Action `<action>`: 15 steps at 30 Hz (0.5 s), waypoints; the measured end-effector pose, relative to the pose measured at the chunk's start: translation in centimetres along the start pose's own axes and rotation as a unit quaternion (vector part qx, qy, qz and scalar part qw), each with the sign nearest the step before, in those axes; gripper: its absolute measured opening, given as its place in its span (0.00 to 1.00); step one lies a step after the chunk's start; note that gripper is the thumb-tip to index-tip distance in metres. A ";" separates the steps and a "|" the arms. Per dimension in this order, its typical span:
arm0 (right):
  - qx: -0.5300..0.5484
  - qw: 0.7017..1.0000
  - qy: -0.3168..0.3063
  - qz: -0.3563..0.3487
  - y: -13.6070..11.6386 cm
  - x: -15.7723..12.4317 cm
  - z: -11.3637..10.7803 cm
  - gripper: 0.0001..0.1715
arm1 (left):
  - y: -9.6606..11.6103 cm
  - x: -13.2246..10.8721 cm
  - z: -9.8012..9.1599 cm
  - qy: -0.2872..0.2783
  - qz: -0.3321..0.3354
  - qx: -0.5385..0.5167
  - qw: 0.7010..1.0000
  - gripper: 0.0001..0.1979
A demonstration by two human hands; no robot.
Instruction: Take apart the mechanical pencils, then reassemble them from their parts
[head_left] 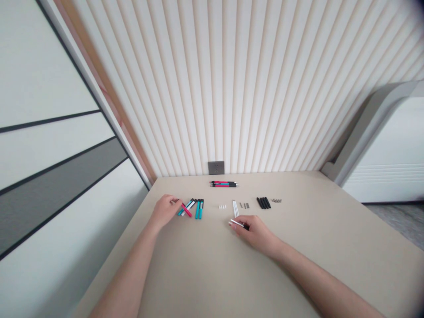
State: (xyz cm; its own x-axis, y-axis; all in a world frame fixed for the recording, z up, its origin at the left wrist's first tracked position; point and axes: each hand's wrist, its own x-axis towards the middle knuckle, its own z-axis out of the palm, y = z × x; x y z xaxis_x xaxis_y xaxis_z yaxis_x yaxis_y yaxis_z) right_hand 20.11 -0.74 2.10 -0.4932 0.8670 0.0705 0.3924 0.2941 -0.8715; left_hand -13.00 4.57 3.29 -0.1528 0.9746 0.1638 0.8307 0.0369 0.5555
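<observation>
My left hand (166, 208) is closed with its fingertips on the upper end of a pink pen barrel (187, 210). Beneath and beside that barrel lie several teal and white pen barrels (190, 204) with black ends, and two teal barrels (199, 210) stand apart to the right. My right hand (253, 229) pinches a white pen refill (236, 222), whose lower end runs into a black grip (246, 227) partly hidden by the fingers. Just beyond this hand, more white refills (235, 208) lie side by side.
Several small white pieces (222, 206) lie mid-table, with springs (245, 205) to their right. Black grips (264, 202) and small metal tips (276, 201) sit farther right. Assembled pens (224, 184) lie at the back, near the wall socket (216, 168).
</observation>
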 end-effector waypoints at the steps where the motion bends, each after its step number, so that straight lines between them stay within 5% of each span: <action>1: -0.004 1.000 0.000 0.000 0.0 0.0 0.0 0.23 | -0.1 0.0 -0.2 -0.011 -0.008 0.001 1.000 0.15; 15: -0.033 0.999 -0.011 -0.006 0.0 0.0 0.0 0.22 | 0.0 -0.1 -0.1 -0.064 -0.043 0.015 0.997 0.15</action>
State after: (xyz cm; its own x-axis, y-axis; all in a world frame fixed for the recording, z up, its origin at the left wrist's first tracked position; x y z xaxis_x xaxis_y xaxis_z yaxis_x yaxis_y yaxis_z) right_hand 20.08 -0.73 2.07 -0.5142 0.8549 0.0694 0.4368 0.3306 -0.8366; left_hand -13.07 4.47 3.38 -0.1561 0.9877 0.0100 0.8330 0.1262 0.5387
